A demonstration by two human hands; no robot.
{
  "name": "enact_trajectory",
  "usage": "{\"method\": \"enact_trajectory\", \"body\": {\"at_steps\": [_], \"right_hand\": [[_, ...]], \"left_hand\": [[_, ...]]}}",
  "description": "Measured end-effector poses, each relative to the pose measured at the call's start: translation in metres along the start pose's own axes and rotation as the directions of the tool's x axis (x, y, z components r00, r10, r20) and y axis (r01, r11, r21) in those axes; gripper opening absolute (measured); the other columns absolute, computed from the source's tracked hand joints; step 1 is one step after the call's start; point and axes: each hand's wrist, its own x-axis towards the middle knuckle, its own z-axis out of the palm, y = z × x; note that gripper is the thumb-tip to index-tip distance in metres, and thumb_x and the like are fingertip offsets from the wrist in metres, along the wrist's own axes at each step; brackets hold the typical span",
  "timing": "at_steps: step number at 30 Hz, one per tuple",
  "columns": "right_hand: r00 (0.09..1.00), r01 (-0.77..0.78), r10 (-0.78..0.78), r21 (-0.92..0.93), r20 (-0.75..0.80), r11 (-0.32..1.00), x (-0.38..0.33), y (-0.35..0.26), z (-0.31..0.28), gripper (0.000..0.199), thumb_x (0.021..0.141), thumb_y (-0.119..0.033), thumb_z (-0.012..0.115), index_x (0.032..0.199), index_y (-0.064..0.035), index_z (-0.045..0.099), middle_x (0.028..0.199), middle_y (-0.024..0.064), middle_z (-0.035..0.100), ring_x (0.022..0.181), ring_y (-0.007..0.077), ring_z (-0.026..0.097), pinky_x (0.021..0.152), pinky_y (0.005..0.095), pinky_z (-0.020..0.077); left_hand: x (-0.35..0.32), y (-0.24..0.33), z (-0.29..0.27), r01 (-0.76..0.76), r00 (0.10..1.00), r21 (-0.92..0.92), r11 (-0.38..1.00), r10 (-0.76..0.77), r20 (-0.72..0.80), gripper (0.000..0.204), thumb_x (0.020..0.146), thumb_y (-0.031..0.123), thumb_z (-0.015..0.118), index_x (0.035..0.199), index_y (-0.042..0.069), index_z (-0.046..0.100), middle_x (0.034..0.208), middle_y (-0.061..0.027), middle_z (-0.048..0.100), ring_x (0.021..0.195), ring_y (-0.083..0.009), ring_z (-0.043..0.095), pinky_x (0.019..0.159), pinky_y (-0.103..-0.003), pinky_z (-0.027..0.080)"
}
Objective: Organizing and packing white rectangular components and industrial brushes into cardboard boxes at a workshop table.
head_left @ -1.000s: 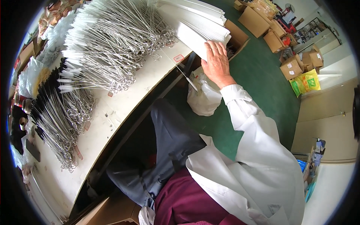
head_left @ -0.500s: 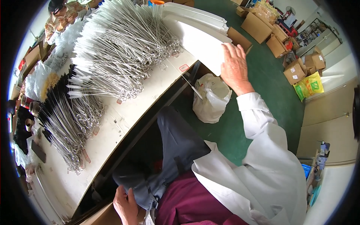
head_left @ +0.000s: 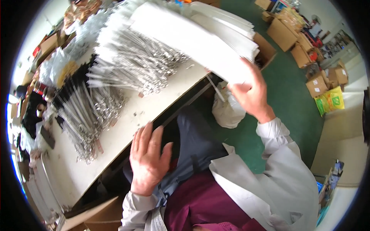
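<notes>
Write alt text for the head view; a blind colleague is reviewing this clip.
A person's right hand grips a stack of white sheets lifted over a white table, while the open left hand hovers at the table's near edge. Piles of metal clips cover the table; cardboard boxes stand on the green floor.

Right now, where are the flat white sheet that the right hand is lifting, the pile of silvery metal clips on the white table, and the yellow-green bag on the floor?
Flat white sheet [head_left: 185,36]: head view, middle of its face.
Pile of silvery metal clips [head_left: 142,63]: head view, centre of pile.
Yellow-green bag [head_left: 330,101]: head view, its front.
</notes>
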Motion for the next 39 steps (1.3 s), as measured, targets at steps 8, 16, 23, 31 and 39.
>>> {"method": "enact_trajectory", "body": {"at_steps": [8, 16, 23, 31, 39], "right_hand": [[0.765, 0.169, -0.412, 0.463, 0.495, 0.87, -0.021, -0.087, 0.076, 0.074, 0.072, -0.005, 0.077, 0.14, 0.0016, 0.049, 0.138, 0.0177, 0.055, 0.124, 0.0361, 0.054, 0.108, 0.0434, 0.044], [0.67, 0.196, -0.5, 0.519, 0.549, 0.832, -0.034, -0.096, 0.114, 0.074, 0.072, -0.007, 0.078, 0.141, -0.0006, 0.05, 0.14, 0.015, 0.054, 0.129, 0.0344, 0.052, 0.11, 0.0441, 0.043], [0.856, 0.144, -0.237, 0.229, 0.46, 0.963, -0.046, -0.107, 0.127, 0.053, 0.076, -0.013, 0.082, 0.124, 0.0002, 0.062, 0.112, 0.0148, 0.058, 0.104, 0.0323, 0.058, 0.093, 0.0429, 0.0498], [0.84, -0.26, 0.038, 0.341, 0.542, 0.903, -0.083, -0.131, 0.153, 0.054, 0.08, -0.015, 0.079, 0.125, 0.0058, 0.057, 0.106, 0.0181, 0.063, 0.092, 0.033, 0.063, 0.082, 0.0403, 0.0528], [0.609, -0.688, 0.156, 0.42, 0.778, 0.591, -0.09, -0.123, 0.16, 0.031, 0.092, -0.017, 0.074, 0.11, 0.0059, 0.064, 0.092, 0.0059, 0.069, 0.079, 0.0089, 0.063, 0.068, 0.0239, 0.0521]], "left_hand": [[0.006, -0.015, 0.003, -0.108, 0.977, 0.219, 0.97, 0.063, 0.206, 0.081, 0.074, 0.018, 0.079, 0.144, -0.002, 0.044, 0.142, -0.0247, 0.048, 0.13, -0.0406, 0.048, 0.113, -0.053, 0.035], [-0.015, -0.039, 0.002, 0.046, 0.961, 0.113, 0.992, -0.075, 0.267, 0.071, 0.066, 0.009, 0.081, 0.13, -0.002, 0.052, 0.113, -0.0167, 0.059, 0.103, -0.0343, 0.061, 0.089, -0.043, 0.051], [-0.037, -0.06, 0.018, 0.177, 0.958, 0.243, 0.954, -0.224, 0.177, 0.068, 0.068, 0.013, 0.081, 0.128, 0.0, 0.054, 0.113, -0.0143, 0.06, 0.101, -0.0327, 0.062, 0.087, -0.042, 0.052], [-0.059, -0.064, 0.039, 0.174, 0.972, 0.301, 0.938, -0.212, 0.098, 0.063, 0.068, 0.013, 0.078, 0.125, -0.003, 0.054, 0.108, -0.0169, 0.058, 0.098, -0.0338, 0.06, 0.086, -0.043, 0.051], [-0.081, -0.061, 0.043, 0.125, 0.983, 0.348, 0.929, -0.163, 0.083, 0.048, 0.079, 0.01, 0.062, 0.123, -0.006, 0.053, 0.089, -0.0111, 0.051, 0.076, -0.0246, 0.055, 0.071, -0.036, 0.048]]}}
